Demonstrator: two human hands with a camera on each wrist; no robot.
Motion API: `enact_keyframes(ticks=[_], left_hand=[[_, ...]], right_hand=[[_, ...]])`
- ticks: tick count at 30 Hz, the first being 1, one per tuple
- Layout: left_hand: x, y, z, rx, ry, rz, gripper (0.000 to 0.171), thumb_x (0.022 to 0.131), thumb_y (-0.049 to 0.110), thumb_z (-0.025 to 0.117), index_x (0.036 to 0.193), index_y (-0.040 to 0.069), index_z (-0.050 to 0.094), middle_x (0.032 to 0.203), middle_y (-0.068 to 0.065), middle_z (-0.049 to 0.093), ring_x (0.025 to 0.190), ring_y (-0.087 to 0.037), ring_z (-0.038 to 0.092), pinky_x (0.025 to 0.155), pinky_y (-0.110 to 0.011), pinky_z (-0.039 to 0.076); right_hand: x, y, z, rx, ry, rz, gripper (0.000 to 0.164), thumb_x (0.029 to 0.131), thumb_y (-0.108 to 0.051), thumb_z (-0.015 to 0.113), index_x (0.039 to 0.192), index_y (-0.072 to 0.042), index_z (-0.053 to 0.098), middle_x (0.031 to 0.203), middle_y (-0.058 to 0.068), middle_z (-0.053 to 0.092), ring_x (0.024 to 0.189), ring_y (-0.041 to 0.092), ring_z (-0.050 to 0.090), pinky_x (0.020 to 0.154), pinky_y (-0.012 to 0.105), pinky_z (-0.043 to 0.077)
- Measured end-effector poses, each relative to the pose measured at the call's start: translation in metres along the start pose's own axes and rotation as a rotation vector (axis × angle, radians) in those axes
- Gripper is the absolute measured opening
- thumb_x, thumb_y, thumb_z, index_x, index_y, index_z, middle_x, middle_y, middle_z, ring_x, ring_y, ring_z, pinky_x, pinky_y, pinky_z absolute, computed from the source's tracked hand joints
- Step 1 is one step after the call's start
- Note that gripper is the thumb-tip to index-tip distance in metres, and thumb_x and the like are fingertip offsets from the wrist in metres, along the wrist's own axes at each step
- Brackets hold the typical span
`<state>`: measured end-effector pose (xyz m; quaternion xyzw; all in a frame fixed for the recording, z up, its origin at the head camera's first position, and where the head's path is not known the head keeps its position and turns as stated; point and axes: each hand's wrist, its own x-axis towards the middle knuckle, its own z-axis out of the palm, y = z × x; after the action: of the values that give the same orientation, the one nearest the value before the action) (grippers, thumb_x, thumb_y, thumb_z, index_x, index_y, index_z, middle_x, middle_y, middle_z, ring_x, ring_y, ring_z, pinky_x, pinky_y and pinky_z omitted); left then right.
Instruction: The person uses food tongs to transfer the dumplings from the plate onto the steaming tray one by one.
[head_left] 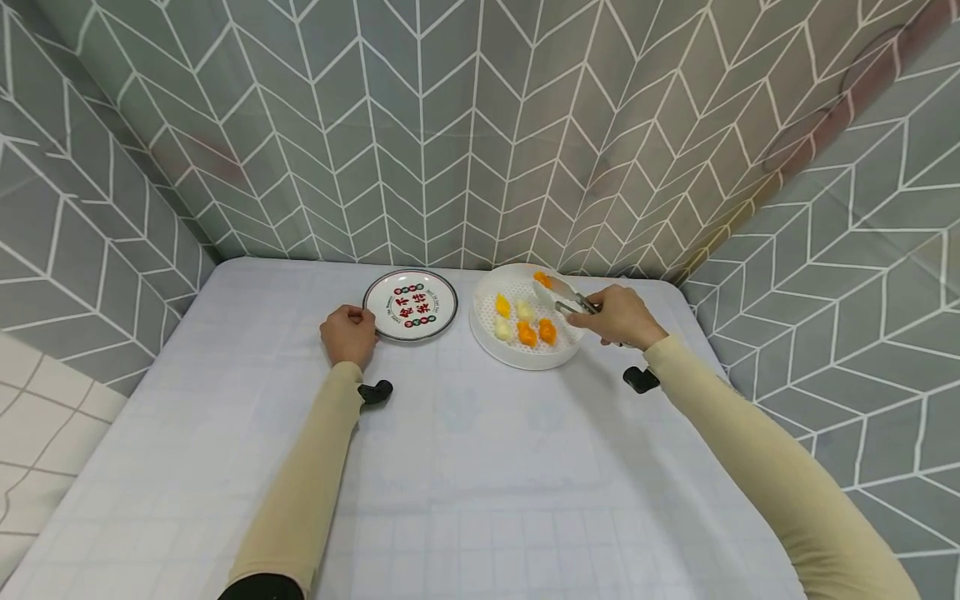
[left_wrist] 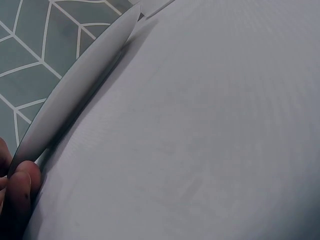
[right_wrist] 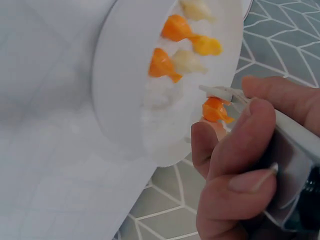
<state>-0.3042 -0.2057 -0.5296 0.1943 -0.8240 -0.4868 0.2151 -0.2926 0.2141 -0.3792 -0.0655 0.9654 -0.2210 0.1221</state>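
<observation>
My left hand (head_left: 349, 335) pinches the left rim of a white plate (head_left: 446, 305) with a dark edge and red print. In the left wrist view the plate (left_wrist: 75, 92) appears side-on, its rim between thumb and fingers. Metal tongs (head_left: 581, 302) are gripped by my right hand (head_left: 621, 317) over the right side of a round white dish (head_left: 517, 357) with a perforated base. In the right wrist view an orange dumpling-shaped piece (right_wrist: 215, 110) lies right at the tong tips. Orange, yellow and cream (head_left: 503, 328) pieces of like shape rest in the dish.
A white cloth covers the table (head_left: 465, 467); plate and dish stand side by side near its back edge. Grey curtains (head_left: 450, 125) with a white chevron pattern hang behind and at both sides. Pale tiles (head_left: 45, 408) show at the left.
</observation>
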Motion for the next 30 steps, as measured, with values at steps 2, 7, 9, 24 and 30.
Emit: enact_keyframes(ticks=[2,7,9,24,30], left_hand=[[0.0,0.001,0.0,0.001,0.001,0.0,0.023,0.095,0.016,0.054,0.104,0.0,0.067,0.083,-0.012,0.068,0.054,-0.015,0.065,0.046,-0.02,0.051],[0.0,0.002,0.0,-0.011,-0.001,0.003,0.022,0.096,0.017,0.055,0.105,0.0,0.067,0.084,-0.013,0.068,0.054,-0.014,0.065,0.047,-0.02,0.051],[0.001,0.001,0.001,-0.018,-0.002,0.006,0.022,0.096,0.016,0.055,0.105,0.001,0.068,0.084,-0.013,0.068,0.053,-0.014,0.065,0.047,-0.02,0.051],[0.0,0.001,0.001,-0.01,0.004,0.011,0.021,0.095,0.016,0.055,0.102,0.002,0.068,0.079,-0.011,0.069,0.052,-0.014,0.065,0.047,-0.022,0.051],[-0.001,0.001,0.001,-0.005,-0.003,0.007,0.022,0.096,0.016,0.054,0.104,0.001,0.068,0.081,-0.012,0.069,0.052,-0.014,0.064,0.047,-0.021,0.051]], right_hand=[[-0.001,0.006,-0.001,-0.009,-0.01,0.009,0.05,0.087,-0.049,0.07,0.119,-0.011,0.066,0.074,0.006,0.065,0.06,0.023,0.063,0.048,0.028,0.043],[-0.001,0.018,-0.003,-0.022,-0.027,0.028,0.046,0.087,-0.048,0.07,0.113,-0.011,0.068,0.07,0.005,0.063,0.06,0.022,0.063,0.048,0.028,0.041],[-0.001,0.02,-0.004,-0.024,-0.036,0.03,0.045,0.087,-0.049,0.07,0.111,-0.011,0.069,0.068,0.005,0.062,0.06,0.021,0.061,0.048,0.028,0.04],[0.002,0.03,-0.01,-0.04,-0.124,0.024,0.044,0.086,-0.046,0.073,0.109,-0.009,0.072,0.074,0.002,0.066,0.057,0.02,0.061,0.05,0.028,0.044],[0.002,0.029,-0.01,-0.043,-0.136,0.022,0.048,0.085,-0.048,0.073,0.112,-0.009,0.071,0.074,0.003,0.066,0.057,0.02,0.059,0.05,0.028,0.043]])
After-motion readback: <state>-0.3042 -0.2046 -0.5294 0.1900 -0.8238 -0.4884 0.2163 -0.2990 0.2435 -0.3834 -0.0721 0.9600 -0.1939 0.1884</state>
